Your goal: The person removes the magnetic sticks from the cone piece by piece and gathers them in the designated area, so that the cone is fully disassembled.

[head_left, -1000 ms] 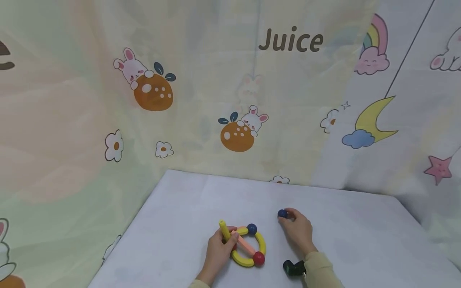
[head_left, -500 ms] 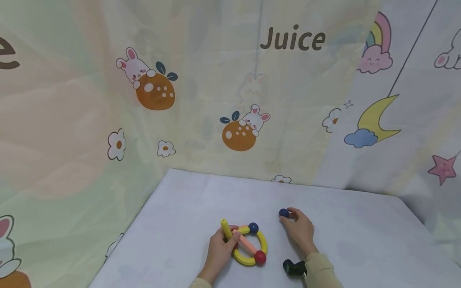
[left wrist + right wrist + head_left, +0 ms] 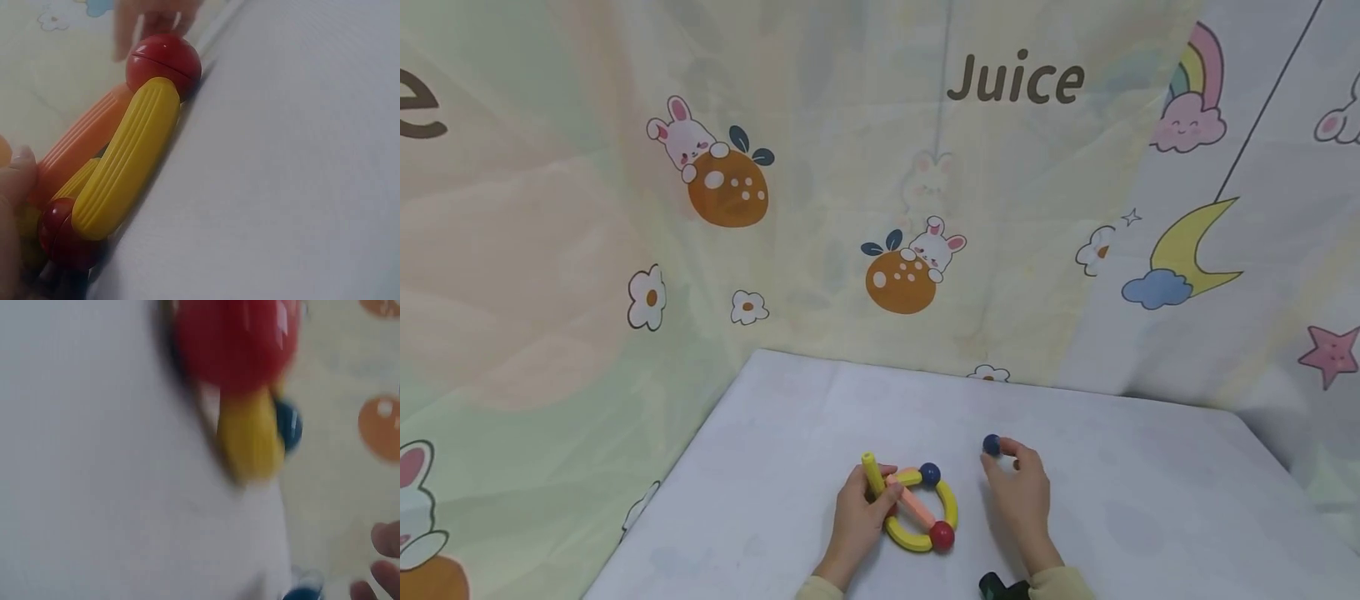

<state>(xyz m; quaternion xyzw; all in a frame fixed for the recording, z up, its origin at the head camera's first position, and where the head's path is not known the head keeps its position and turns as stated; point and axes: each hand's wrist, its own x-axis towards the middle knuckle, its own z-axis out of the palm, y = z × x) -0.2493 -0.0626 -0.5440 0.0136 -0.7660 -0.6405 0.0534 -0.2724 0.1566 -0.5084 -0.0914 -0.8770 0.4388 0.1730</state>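
Note:
My left hand [image 3: 861, 517] grips a magnetic-stick toy at its left side. The toy's ring has curved yellow rods [image 3: 909, 535], a blue ball [image 3: 930, 474] at the back and a red ball [image 3: 942, 537] at the front right. A salmon rod [image 3: 916, 504] runs across the ring, and a yellow stick [image 3: 873, 473] rises by the left fingers. A second red ball [image 3: 69, 234] shows in the left wrist view. My right hand [image 3: 1022, 500] pinches a loose blue ball [image 3: 992, 445] between thumb and forefinger, right of the toy. The right wrist view is blurred.
Both hands are over a white table [image 3: 820, 408]. Behind it hangs a cloth [image 3: 805, 167] printed with rabbits and oranges. A dark device [image 3: 1002, 588] sits beside the right sleeve at the bottom edge.
My right wrist has swung slightly left and toward me, its fingers still at the loose blue ball. The left hand and toy hold their place; the head view has shifted slightly.

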